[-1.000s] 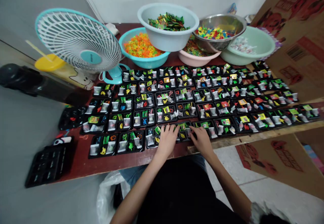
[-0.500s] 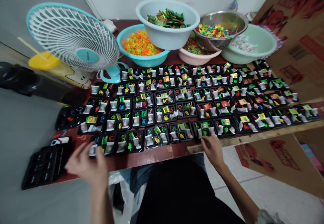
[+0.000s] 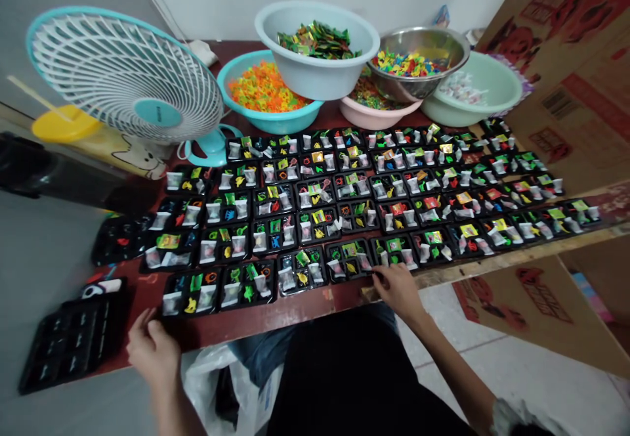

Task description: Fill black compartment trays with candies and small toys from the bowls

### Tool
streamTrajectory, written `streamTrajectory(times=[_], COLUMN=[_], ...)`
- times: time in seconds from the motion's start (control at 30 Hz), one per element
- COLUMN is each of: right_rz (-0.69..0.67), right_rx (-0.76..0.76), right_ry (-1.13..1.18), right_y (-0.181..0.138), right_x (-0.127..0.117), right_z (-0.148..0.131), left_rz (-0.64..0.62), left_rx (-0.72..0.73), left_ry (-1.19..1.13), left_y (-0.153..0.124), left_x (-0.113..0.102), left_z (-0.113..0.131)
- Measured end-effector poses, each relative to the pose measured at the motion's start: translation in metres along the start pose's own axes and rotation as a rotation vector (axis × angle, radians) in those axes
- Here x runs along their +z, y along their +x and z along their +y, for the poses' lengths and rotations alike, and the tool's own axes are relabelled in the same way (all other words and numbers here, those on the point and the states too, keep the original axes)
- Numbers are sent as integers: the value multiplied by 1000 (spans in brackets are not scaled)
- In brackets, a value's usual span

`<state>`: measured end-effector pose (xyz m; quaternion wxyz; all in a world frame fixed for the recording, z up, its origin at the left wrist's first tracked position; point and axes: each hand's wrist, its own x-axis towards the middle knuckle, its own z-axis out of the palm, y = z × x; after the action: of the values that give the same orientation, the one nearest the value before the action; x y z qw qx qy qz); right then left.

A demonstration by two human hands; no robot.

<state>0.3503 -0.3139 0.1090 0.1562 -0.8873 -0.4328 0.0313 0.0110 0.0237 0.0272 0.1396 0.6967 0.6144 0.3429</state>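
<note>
Head view, single moment. Dark red table top [image 3: 305, 311], near edge running across the lower frame. Rows of black compartment trays [image 3: 305, 262] covering most of it, compartments loaded with small clear packets [image 3: 288, 280], coloured plastic figures and foil sachets.

Right hand [image 3: 398, 291]: at the near row, fingers [image 3: 378, 277] curved and partly open, tips at or just on a tray rim. Nothing visibly gripped; whether any hold on the tray exists, impossible to tell. Left hand [image 3: 152, 350]: well apart, low at near left by the table edge, fingers loosely spread, no object visible in it. Nearest to the leftmost tray of the near row and to a stack of black trays [image 3: 73, 337] further left.

Far side: pale blue basin [image 3: 315, 78] of foil sachets, teal basin [image 3: 266, 117] of orange pieces, steel bowl [image 3: 418, 88] of multicoloured pieces, pink basin [image 3: 378, 113], mint green basin [image 3: 472, 111] of white wrapped items. Desk fan [image 3: 123, 75] at far left.

Judgement: step in hand apparently handling along the near row of loaded trays, both hands away from the basins. Next move calls for care at the rim, packets lying close to the fingertips.
</note>
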Motion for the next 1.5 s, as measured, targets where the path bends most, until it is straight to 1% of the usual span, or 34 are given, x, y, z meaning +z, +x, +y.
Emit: streamTrajectory(times=[0.13, 0.3, 0.4, 0.53, 0.77, 0.9, 1.13, 1.27, 1.4, 1.5], right_rz=[-167, -280, -270, -238, -360, -401, -436, -419, -401, -382], right_rx=[-41, -23, -9, 10, -35, -42, 86, 113, 129, 130], right_ry=[-51, -128, -142, -120, -150, -152, -102, -95, -119, -122], right_y=[8, 12, 11, 13, 21, 19, 20, 21, 20, 19], right_x=[1, 0, -3, -4, 1, 1, -2, -5, -8, -11], right_z=[-17, -26, -28, -31, -38, -40, -31, -28, -25, -21], left_rz=[-15, -37, -44, -21, 6, -3, -23, -25, 14, 11], left_rx=[-50, -60, -99, -119, -53, -61, -31, -18, -55, -65], left_ry=[-12, 9, 27, 14, -60, -72, -63, -102, -161, -203], left_y=[2, -4, -9, -15, -17, -19, -21, -23, -27, -28], left_x=[6, 6, 5, 2, 0, 2, 5, 6, 5, 2], left_z=[5, 13, 17, 19, 13, 8, 3, 0, 7, 17])
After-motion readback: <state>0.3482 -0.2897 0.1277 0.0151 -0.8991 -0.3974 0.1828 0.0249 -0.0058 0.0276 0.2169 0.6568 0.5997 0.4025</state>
